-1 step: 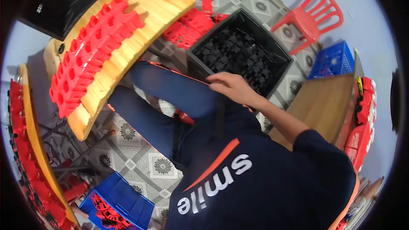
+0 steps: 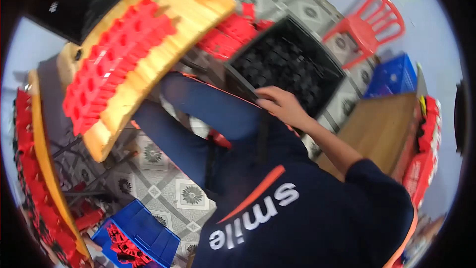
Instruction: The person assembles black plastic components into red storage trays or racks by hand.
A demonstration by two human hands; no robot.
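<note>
My right hand [image 2: 283, 106] reaches in from the right, above my thigh, at the near side of a black crate [image 2: 241, 82]. Its fingers are a little apart, with nothing visible in them. Whether the fingertips touch the crate's rim or my trouser leg, I cannot tell. Many small black plastic parts [image 2: 292, 64] lie in a heap inside the crate. Nowhere does my left hand show. Rows of red moulded parts [image 2: 111, 57] stand close together on a wooden table [image 2: 193, 15] at the upper left.
More red parts [image 2: 230, 34] lie beside the crate. A red plastic chair [image 2: 364, 32] and a blue crate [image 2: 394, 75] stand to the right, near a brown board [image 2: 369, 124]. Lower left, a blue bin [image 2: 158, 231] holds red pieces, beside a yellow-edged table [image 2: 44, 154] with more red parts.
The whole view has shifted slightly, so the surroundings sit a little farther right and lower. My right hand has moved slightly right along the crate's near side.
</note>
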